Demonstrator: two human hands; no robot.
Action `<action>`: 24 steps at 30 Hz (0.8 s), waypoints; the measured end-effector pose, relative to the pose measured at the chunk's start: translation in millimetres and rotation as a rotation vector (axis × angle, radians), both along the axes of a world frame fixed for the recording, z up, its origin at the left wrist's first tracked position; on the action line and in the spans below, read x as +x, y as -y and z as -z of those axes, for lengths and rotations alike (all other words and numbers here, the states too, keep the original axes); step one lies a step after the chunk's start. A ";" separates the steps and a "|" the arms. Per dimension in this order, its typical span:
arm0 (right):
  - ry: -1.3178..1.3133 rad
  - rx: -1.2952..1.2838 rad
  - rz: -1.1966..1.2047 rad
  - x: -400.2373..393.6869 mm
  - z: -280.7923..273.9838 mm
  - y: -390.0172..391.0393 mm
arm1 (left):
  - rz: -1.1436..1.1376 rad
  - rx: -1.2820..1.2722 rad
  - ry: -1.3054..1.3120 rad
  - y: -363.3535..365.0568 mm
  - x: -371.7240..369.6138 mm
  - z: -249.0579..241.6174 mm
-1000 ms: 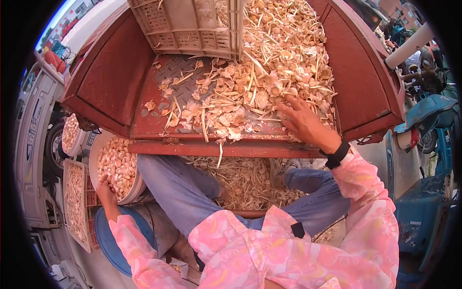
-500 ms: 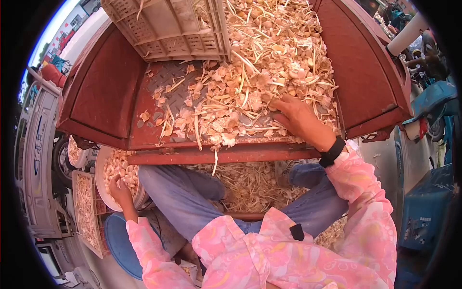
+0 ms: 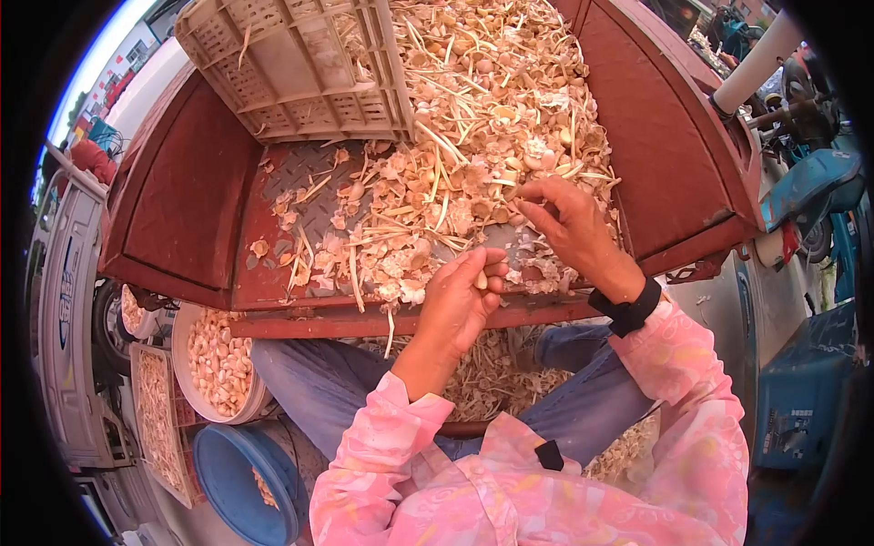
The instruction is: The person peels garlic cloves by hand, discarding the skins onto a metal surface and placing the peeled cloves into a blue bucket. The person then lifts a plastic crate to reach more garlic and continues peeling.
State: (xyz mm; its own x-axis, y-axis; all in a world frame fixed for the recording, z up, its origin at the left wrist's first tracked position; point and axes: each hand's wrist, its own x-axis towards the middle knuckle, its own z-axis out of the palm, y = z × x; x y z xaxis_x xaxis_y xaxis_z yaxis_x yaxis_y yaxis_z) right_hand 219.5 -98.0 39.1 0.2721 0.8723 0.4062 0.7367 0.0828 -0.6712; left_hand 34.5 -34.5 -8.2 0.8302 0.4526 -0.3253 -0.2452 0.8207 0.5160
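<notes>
My left hand (image 3: 462, 296) is over the front edge of the red truck bed (image 3: 273, 326), its fingers curled round a pale garlic clove (image 3: 482, 280). To its right, my right hand (image 3: 574, 223) hovers at the near side of the garlic pile (image 3: 510, 109), thumb and forefinger close together; what lies between them, if anything, is too small to make out. Loose skins, stems and cloves cover much of the bed around both hands. A black band circles my right wrist.
A plastic crate (image 3: 296, 68) leans at the bed's back left. Below left are a white bucket of cloves (image 3: 258, 400), a blue bucket (image 3: 214, 478) and a crate of garlic (image 3: 157, 409). Stems litter the ground between my legs. A blue scooter (image 3: 815, 187) stands at right.
My left hand has come from the white bucket to the bed edge and now holds a clove. My right hand has lifted slightly off the pile. The view has shifted a little.
</notes>
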 end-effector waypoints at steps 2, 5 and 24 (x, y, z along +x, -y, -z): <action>0.137 0.049 0.047 26.0 7.2 -20.1 | -0.013 0.153 -0.126 -0.9 6.3 -11.2; 0.278 0.020 0.015 38.5 17.4 -43.0 | -0.027 0.222 -0.147 -7.4 10.9 -17.6; -0.122 -0.276 -0.207 -11.9 1.4 6.1 | 0.106 0.314 -0.061 -9.6 30.9 -1.6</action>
